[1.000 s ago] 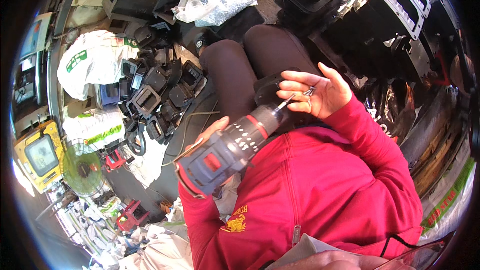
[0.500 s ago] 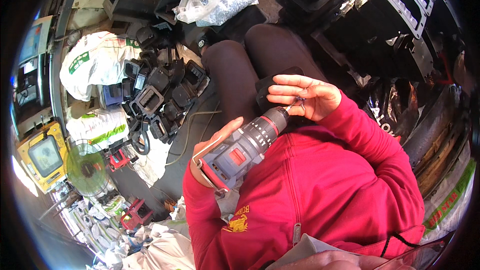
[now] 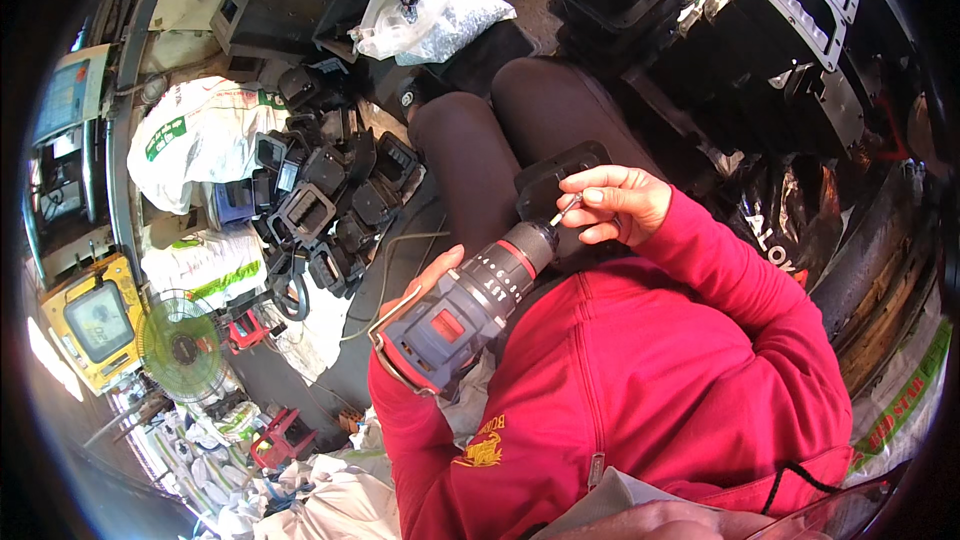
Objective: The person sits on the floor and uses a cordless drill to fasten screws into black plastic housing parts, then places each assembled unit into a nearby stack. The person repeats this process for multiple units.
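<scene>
My left hand (image 3: 432, 278) grips a grey and red cordless drill (image 3: 465, 308), its chuck pointing up and to the right over my lap. My right hand (image 3: 615, 202) pinches a small screw (image 3: 568, 208) at the tip of the drill's bit. Under that hand a black plastic part (image 3: 555, 178) rests on my right thigh. Both sleeves are red.
A heap of black plastic housings (image 3: 325, 205) lies left of my knees. A clear bag of small hardware (image 3: 430, 15) sits ahead of them. Large black moulded parts (image 3: 790, 50) stand at the right. White sacks (image 3: 195, 135), a yellow box (image 3: 95, 320) and a green fan (image 3: 182, 348) are at the left.
The drill has swung up and right, its chuck now close to my right hand. My right hand has closed from a spread palm to a pinch on the screw at the bit.
</scene>
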`<state>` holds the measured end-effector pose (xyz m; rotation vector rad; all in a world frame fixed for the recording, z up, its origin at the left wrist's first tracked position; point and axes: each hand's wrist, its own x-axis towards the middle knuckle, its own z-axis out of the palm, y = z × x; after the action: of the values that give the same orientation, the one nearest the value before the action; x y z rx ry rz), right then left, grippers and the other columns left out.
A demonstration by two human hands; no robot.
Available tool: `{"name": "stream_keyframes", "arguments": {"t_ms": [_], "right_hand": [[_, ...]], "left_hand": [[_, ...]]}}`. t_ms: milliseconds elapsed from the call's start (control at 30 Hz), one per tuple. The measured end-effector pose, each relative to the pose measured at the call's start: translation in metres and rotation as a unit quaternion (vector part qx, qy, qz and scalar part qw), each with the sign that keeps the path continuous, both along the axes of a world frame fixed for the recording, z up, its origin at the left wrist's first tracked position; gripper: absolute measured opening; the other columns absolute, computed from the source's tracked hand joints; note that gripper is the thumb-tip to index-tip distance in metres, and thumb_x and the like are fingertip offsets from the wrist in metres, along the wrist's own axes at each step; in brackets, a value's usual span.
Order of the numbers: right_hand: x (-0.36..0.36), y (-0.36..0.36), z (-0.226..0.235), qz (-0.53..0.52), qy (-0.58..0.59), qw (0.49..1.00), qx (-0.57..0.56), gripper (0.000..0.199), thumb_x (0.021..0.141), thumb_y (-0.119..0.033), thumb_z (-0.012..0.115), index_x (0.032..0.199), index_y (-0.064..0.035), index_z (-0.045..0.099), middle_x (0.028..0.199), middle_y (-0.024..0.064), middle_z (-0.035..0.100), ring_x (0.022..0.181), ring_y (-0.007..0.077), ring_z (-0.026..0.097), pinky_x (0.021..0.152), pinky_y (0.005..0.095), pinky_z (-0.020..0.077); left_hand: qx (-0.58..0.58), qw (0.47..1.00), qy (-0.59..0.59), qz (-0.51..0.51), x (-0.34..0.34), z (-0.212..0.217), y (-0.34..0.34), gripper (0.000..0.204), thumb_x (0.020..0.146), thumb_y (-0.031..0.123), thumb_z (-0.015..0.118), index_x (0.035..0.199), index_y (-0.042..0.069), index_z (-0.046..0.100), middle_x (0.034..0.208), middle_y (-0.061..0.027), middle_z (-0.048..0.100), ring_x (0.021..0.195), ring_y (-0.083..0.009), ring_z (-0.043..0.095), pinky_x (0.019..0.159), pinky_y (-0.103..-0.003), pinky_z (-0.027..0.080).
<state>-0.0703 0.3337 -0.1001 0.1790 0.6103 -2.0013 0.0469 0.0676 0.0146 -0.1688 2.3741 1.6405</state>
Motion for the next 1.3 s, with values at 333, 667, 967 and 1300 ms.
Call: {"name": "stream_keyframes", "arguments": {"t_ms": [333,667,967,1300], "right_hand": [[-0.007,0.009,0.002,0.114,0.105,0.987,0.045,0.023,0.094,-0.009,0.056,0.114,-0.0003,0.062,0.105,0.0131,0.067,0.094,0.0203,0.068,0.078,0.0294,0.0570],[-0.013,0.033,0.010,0.019,0.224,0.928,0.297,0.036,0.097,-0.030,0.051,0.115,-0.0006,0.063,0.074,0.0039,0.062,0.058,0.0082,0.057,0.049,0.0203,0.0446],[-0.054,0.007,-0.064,0.059,0.372,0.798,0.470,0.049,0.088,-0.047,0.063,0.074,-0.0001,0.067,0.058,-0.0025,0.050,0.055,0.0059,0.042,0.050,0.0282,0.0358],[-0.054,-0.001,-0.054,0.098,0.380,0.806,0.443,0.043,0.092,-0.037,0.061,0.071,0.0007,0.067,0.054,-0.0046,0.045,0.053,0.0046,0.038,0.049,0.0275,0.0337]], "left_hand": [[0.077,0.988,-0.129,0.044,-0.001,0.005,-0.008,0.048,0.084,-0.003,0.060,0.131,0.005,0.053,0.101,-0.0100,0.068,0.086,-0.0143,0.067,0.080,-0.027,0.056],[0.126,0.967,-0.190,0.113,-0.009,0.022,-0.002,0.043,0.088,0.002,0.058,0.130,0.002,0.051,0.104,-0.0179,0.065,0.087,-0.0226,0.068,0.079,-0.033,0.057],[-0.143,0.978,-0.047,-0.144,-0.042,0.015,-0.011,0.074,0.067,0.007,0.074,0.134,0.005,0.045,0.134,-0.0133,0.050,0.119,-0.0231,0.053,0.099,-0.033,0.043],[-0.157,0.969,-0.038,-0.184,-0.063,0.011,-0.003,0.084,0.063,0.015,0.081,0.137,0.006,0.043,0.129,-0.0119,0.056,0.108,-0.0248,0.063,0.092,-0.032,0.051]]}}
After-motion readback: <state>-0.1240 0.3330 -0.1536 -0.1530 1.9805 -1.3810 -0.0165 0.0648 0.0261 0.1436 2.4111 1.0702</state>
